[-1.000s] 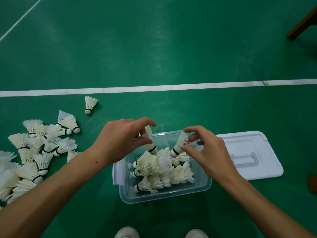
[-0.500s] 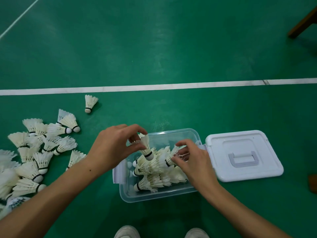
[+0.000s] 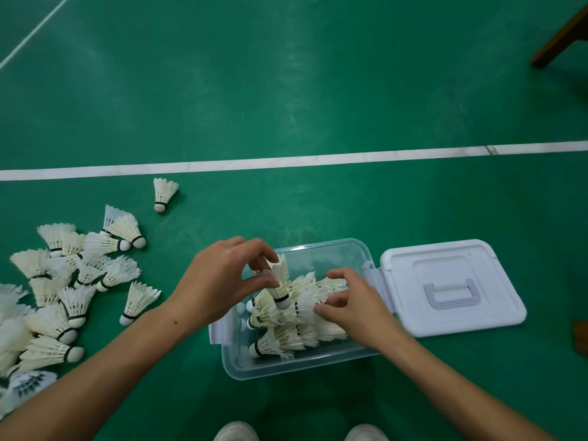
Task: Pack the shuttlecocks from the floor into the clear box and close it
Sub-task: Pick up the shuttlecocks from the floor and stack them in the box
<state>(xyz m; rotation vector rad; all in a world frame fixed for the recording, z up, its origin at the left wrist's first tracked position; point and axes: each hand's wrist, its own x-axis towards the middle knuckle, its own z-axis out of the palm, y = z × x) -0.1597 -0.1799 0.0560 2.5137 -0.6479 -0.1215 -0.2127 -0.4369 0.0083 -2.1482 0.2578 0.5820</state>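
The clear box [image 3: 334, 253] stands open on the green floor with several white shuttlecocks [image 3: 280, 338] heaped inside. Its white lid [image 3: 451, 288] lies flat to the right, hinged at the box's edge. My left hand [image 3: 219, 278] pinches one shuttlecock [image 3: 280, 281] upright, cork down, over the box's left part. My right hand [image 3: 356, 307] is inside the box with its curled fingers on the feathers of the heap; whether it grips one I cannot tell. A pile of loose shuttlecocks [image 3: 57, 291] lies on the floor to the left.
A single shuttlecock [image 3: 164, 192] lies apart near a white court line [image 3: 286, 162]. A wooden furniture leg [image 3: 560, 36] stands at the top right. My two white shoes [image 3: 238, 432] show at the bottom edge, just below the box.
My right hand has dropped from above the box's far rim into the heap with its shuttlecock. My left hand has lowered slightly, still pinching its shuttlecock.
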